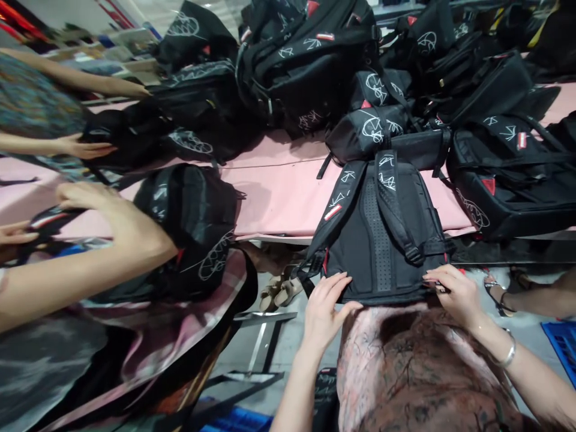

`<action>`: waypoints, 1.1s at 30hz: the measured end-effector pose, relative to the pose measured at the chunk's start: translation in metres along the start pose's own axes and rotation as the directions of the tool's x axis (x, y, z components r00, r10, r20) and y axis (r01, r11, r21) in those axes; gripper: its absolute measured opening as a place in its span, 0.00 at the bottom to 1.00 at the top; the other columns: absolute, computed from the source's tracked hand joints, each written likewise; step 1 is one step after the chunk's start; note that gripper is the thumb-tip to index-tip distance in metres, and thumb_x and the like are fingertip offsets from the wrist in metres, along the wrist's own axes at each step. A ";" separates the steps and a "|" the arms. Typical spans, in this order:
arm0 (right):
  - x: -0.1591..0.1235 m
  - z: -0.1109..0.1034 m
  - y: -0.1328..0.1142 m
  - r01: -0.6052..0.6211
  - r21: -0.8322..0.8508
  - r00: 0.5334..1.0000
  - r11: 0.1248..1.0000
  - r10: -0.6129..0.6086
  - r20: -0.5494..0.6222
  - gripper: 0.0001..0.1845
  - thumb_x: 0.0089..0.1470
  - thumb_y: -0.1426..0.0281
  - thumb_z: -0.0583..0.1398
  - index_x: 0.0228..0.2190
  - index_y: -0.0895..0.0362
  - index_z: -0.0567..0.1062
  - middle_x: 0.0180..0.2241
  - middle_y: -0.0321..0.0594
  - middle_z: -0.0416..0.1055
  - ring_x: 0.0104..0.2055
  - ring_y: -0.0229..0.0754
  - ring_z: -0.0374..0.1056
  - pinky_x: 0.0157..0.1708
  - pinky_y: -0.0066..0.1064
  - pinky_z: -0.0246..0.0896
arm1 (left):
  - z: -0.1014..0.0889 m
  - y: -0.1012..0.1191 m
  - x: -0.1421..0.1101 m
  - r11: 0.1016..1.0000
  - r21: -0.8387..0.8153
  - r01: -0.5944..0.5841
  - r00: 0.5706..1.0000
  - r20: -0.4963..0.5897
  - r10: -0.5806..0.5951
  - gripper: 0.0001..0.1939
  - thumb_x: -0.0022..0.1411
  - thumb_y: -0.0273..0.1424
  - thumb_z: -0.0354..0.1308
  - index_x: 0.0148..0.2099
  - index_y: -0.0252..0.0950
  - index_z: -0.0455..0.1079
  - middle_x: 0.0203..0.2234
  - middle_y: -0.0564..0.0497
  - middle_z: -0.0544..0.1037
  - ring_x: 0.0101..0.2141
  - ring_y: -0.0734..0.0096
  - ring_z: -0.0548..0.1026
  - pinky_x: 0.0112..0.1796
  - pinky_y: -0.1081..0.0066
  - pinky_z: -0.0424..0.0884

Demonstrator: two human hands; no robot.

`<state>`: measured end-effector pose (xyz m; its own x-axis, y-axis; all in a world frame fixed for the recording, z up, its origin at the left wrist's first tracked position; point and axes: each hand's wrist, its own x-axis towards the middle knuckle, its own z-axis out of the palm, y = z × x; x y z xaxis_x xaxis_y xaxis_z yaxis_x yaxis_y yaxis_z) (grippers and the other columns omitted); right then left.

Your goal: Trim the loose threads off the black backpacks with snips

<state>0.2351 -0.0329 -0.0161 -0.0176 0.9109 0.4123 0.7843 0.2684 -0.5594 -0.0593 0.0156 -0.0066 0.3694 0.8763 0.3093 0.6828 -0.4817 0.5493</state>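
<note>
A black backpack [355, 252] lies with its back panel and shoulder straps facing up, its near end against my lap and its far part on the pink-covered table. My left hand [326, 306] grips its near left corner, fingers on the panel and thumb at the bottom edge. At the near right corner, my right hand [456, 294] is closed in a pinch. Something small and dark shows between its fingers, too small to name. White scribble prints and a red-and-white label mark the straps. A black flap with white drawings [360, 129] lies beyond the backpack.
Black backpacks [310, 78] crowd the pink table [270, 198]. At left, a co-worker's arm [117, 240] reaches by another backpack [189, 222]; across the table, another person's hands [92, 147] touch black bags. Blue crates [560, 345] stand on the floor.
</note>
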 end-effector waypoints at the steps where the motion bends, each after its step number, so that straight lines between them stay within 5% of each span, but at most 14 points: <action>1: 0.003 0.000 0.000 -0.030 -0.007 0.999 1.000 0.030 -0.010 0.14 0.50 0.78 0.52 0.31 0.55 0.76 0.31 0.39 0.73 0.32 0.37 0.70 0.31 0.26 0.65 | 0.002 0.000 0.001 0.998 0.039 -0.043 0.999 -0.002 0.043 0.22 0.51 0.40 0.60 0.49 0.40 0.68 0.46 0.44 0.73 0.47 0.59 0.70 0.51 0.58 0.61; 6: 0.018 -0.007 -0.001 -0.132 -0.018 0.991 0.991 0.132 -0.005 0.12 0.50 0.77 0.53 0.29 0.56 0.76 0.30 0.40 0.73 0.30 0.39 0.69 0.31 0.27 0.63 | 0.013 -0.003 0.009 0.923 0.288 -0.257 0.957 -0.057 0.284 0.16 0.58 0.33 0.55 0.49 0.34 0.66 0.41 0.44 0.76 0.42 0.64 0.74 0.45 0.65 0.68; 9: 0.026 -0.011 -0.001 -0.147 0.036 0.988 0.989 0.145 0.053 0.10 0.51 0.75 0.55 0.28 0.56 0.77 0.28 0.38 0.72 0.30 0.38 0.69 0.31 0.26 0.62 | 0.020 -0.005 0.017 0.871 0.401 -0.286 0.917 -0.151 0.370 0.08 0.59 0.28 0.53 0.41 0.33 0.69 0.32 0.46 0.79 0.33 0.68 0.76 0.37 0.71 0.69; 13: 0.033 -0.017 -0.001 -0.139 0.162 0.986 0.977 0.121 0.118 0.05 0.51 0.70 0.60 0.28 0.55 0.77 0.29 0.37 0.72 0.31 0.38 0.69 0.33 0.26 0.63 | 0.021 -0.008 0.030 0.876 0.440 -0.198 0.929 -0.201 0.311 0.08 0.61 0.30 0.51 0.34 0.34 0.70 0.24 0.50 0.78 0.25 0.71 0.75 0.29 0.74 0.66; 23: 0.033 -0.014 0.012 -0.062 0.239 0.987 0.969 0.023 0.161 0.09 0.51 0.75 0.58 0.34 0.53 0.77 0.33 0.38 0.73 0.35 0.39 0.69 0.36 0.29 0.65 | 0.000 -0.016 0.042 0.919 0.344 -0.190 0.982 0.054 0.183 0.15 0.64 0.35 0.46 0.31 0.36 0.70 0.24 0.52 0.78 0.25 0.73 0.74 0.27 0.76 0.63; 28: 0.034 -0.020 0.028 0.073 0.259 0.963 0.963 -0.136 0.231 0.22 0.50 0.81 0.53 0.44 0.50 0.73 0.45 0.37 0.71 0.46 0.39 0.67 0.47 0.33 0.63 | 0.000 -0.029 0.042 0.930 0.317 -0.186 0.975 -0.057 0.214 0.11 0.62 0.35 0.50 0.34 0.35 0.71 0.27 0.51 0.79 0.28 0.73 0.75 0.31 0.76 0.65; 33: 0.031 -0.009 0.038 0.044 0.318 0.988 0.947 -0.089 0.128 0.16 0.51 0.76 0.56 0.41 0.50 0.75 0.43 0.39 0.72 0.44 0.39 0.69 0.45 0.33 0.65 | 0.005 -0.036 0.036 0.955 0.259 -0.147 0.963 -0.185 0.198 0.07 0.59 0.31 0.53 0.34 0.35 0.71 0.28 0.51 0.79 0.29 0.73 0.75 0.33 0.76 0.66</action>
<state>0.2698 0.0022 -0.0181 -0.1669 0.9159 0.3651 0.5444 0.3943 -0.7403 -0.0674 0.0648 -0.0189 0.3744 0.7463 0.5503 0.7608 -0.5865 0.2777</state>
